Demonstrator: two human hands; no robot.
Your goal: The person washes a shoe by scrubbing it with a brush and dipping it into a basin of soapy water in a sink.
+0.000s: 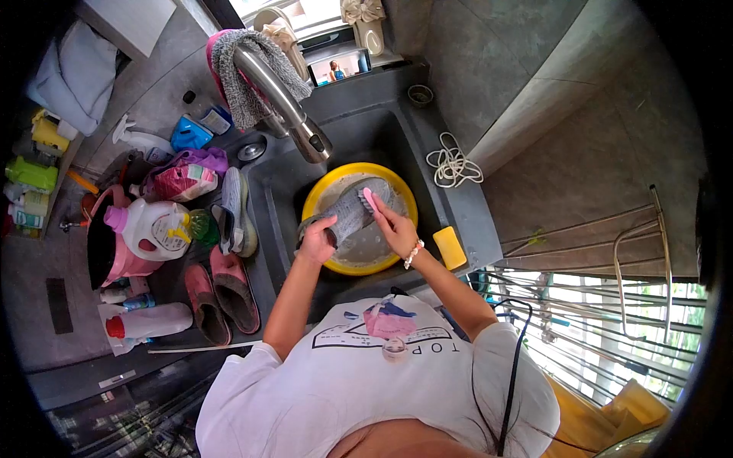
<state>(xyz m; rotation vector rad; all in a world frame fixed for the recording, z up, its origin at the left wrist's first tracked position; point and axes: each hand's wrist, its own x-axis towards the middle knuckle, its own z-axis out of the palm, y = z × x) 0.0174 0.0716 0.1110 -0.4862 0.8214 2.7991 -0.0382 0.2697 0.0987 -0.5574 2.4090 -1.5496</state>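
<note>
Over a yellow basin [311, 200] of cloudy water in the dark sink [269, 200], my left hand [317, 240] is closed around the near end of a grey knit shoe [342, 214]. In my right hand [397, 231] is a pink scrub brush [370, 200], its bristles against the shoe's upper. The shoe lies tilted across the basin, its far end toward the upper right. A beaded bracelet circles my right wrist. The steel faucet [286, 103] hangs above the basin, with a grey and pink cloth [237, 80] draped over it.
A yellow sponge [450, 248] and a coiled white cord [454, 162] lie on the sink's right rim. Left of the sink are another grey shoe [240, 214], pink slippers [221, 298], a detergent jug [156, 229] and several bottles. A phone [340, 69] leans behind the sink.
</note>
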